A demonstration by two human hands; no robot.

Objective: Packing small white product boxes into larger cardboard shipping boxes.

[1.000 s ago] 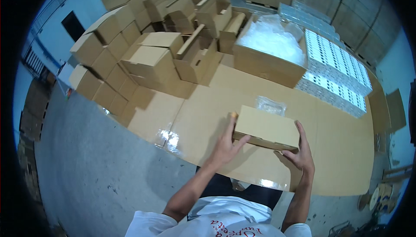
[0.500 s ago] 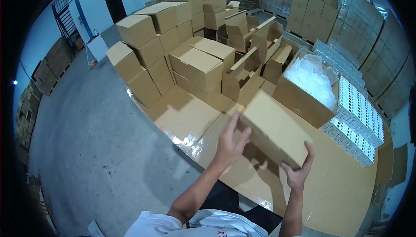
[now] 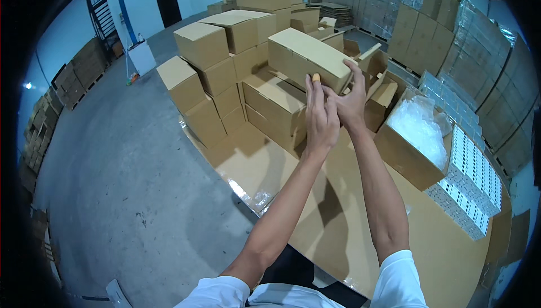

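1. Nearest the camera: white short sleeves at the lower edge, two bare forearms reaching up and away over flattened brown cardboard sheeting laid on the grey concrete floor.
2. Left hand: raised, fingers straight and close together, pressed flat against the near end of a closed brown carton; a tan plaster on one fingertip.
3. Right hand: just beside the left, thumbs touching or nearly so, fingers spread and hooked over the carton's near right corner.
4. Carton: held up between both hands, tilted, in the air above the stacked closed cartons behind the sheeting.
5. Right of the arms: an open box filled with clear plastic bags, resting on the sheeting; beside it, trays of small white items.
6. Further off: more stacked boxes, some with open flaps; wrapped pallet loads along the right.
7. Farthest: a dark doorway in a pale wall, upper left.
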